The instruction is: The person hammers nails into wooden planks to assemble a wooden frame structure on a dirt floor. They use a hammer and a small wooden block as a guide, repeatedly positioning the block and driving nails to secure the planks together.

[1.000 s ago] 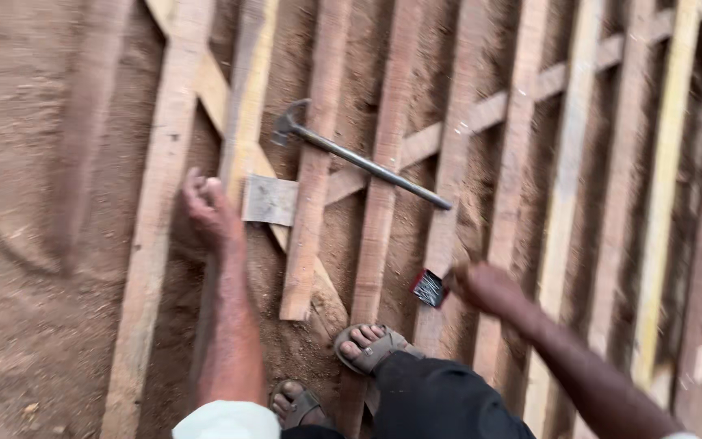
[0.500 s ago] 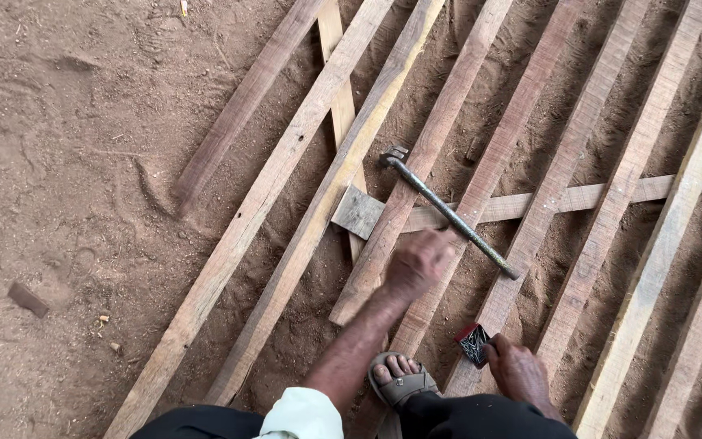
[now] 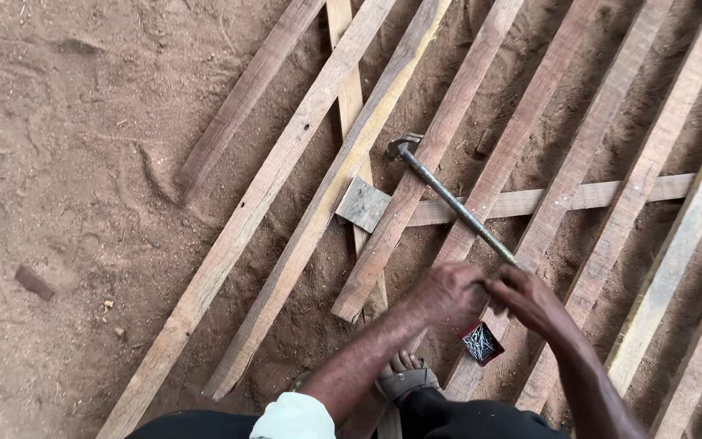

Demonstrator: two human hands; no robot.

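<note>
Small red box of nails (image 3: pixel 480 342) on the dirt between two slats, just below both hands and beside a sandalled foot (image 3: pixel 404 376). Left hand (image 3: pixel 449 292) and right hand (image 3: pixel 530 299) meeting fingertip to fingertip, fingers curled; whether pinching anything, impossible to tell. Metal hammer (image 3: pixel 451 201) lying diagonally across the wooden slat frame (image 3: pixel 318 207), handle end near the right hand.

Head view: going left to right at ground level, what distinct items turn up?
Small dark block on the dirt → square wood offcut → hammer head → left hand → small red box of nails → right hand.
</note>
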